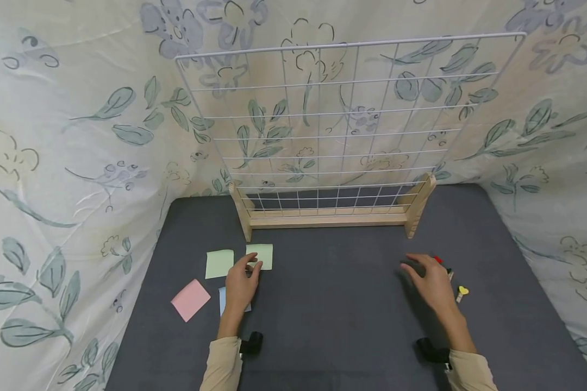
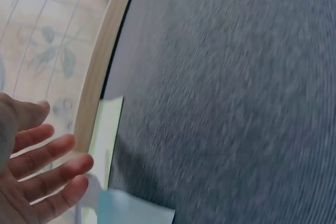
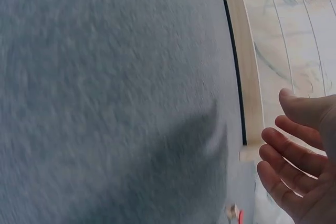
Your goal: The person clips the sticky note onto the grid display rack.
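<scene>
My left hand [image 1: 241, 286] hovers over the sticky notes at the left of the dark tabletop, its fingers loosely bent and holding nothing. Beneath it lies a blue sticky note [image 1: 222, 300], mostly covered in the head view. Just beyond the fingertips is a green sticky note [image 1: 264, 251], with another green sticky note [image 1: 219, 264] to its left. A pink sticky note [image 1: 191, 300] lies nearer to me. My right hand [image 1: 432, 286] is raised at the right, thumb apart from the relaxed fingers. Beside it lie small clips, one with a yellow heart [image 1: 463, 290], another with a red top [image 1: 437, 259], partly hidden.
A white wire grid [image 1: 344, 114] stands upright in a wooden base [image 1: 328, 221] at the back of the table [image 1: 332, 304]. Floral cloth [image 1: 78, 136] hangs behind and along both sides. A dark wrist camera [image 1: 251, 343] sits on my left wrist, a similar one on the right.
</scene>
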Available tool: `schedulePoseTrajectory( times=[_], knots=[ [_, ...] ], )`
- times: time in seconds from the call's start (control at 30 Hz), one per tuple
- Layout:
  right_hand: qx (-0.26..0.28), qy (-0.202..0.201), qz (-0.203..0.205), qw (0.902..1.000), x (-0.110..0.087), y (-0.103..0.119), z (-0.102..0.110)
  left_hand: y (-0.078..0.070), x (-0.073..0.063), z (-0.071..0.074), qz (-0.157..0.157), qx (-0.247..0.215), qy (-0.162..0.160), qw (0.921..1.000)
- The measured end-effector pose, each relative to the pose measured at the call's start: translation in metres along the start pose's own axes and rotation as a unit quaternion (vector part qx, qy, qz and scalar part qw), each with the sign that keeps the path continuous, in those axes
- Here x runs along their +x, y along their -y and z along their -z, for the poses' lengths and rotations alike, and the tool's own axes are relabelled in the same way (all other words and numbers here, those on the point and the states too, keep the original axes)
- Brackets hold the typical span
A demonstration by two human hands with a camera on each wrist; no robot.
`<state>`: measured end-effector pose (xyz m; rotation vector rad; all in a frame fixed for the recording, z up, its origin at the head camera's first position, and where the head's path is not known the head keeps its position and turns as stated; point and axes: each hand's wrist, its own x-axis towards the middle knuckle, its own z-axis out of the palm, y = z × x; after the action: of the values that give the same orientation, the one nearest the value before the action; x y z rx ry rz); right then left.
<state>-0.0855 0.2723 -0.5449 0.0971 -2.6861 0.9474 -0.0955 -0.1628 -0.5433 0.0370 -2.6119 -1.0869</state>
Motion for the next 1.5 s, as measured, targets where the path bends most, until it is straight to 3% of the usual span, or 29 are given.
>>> schedulePoseTrajectory(
  times=[0.27,0.43,0.67,0.87,1.07,1.23,1.5],
  knots=[
    [-0.048,-0.024,-0.078,0.9955,-0.007,-0.019,0.038,0.017,-0.004,0.012,0.015,-0.029,-0.022,0.9992],
    [-0.070,-0.036,-0.124,0.9891,-0.016,-0.039,0.052,0.030,-0.008,0.024,0.042,-0.036,-0.056,0.9969],
    [-0.064,-0.015,-0.176,0.9822,-0.030,-0.052,0.064,0.046,-0.015,0.042,0.080,-0.023,-0.094,0.9921],
    [-0.082,-0.003,-0.248,0.9654,-0.038,-0.064,0.072,0.055,-0.018,0.052,0.102,-0.009,-0.120,0.9875],
    [-0.091,0.026,-0.275,0.9566,-0.043,-0.072,0.080,0.061,-0.025,0.062,0.160,0.004,-0.132,0.9782],
    [-0.079,0.078,-0.253,0.9613,-0.049,-0.081,0.081,0.065,-0.033,0.070,0.206,0.015,-0.118,0.9714],
    [-0.080,0.062,-0.215,0.9714,-0.054,-0.084,0.079,0.066,-0.041,0.078,0.225,0.036,-0.030,0.9732]
  ],
)
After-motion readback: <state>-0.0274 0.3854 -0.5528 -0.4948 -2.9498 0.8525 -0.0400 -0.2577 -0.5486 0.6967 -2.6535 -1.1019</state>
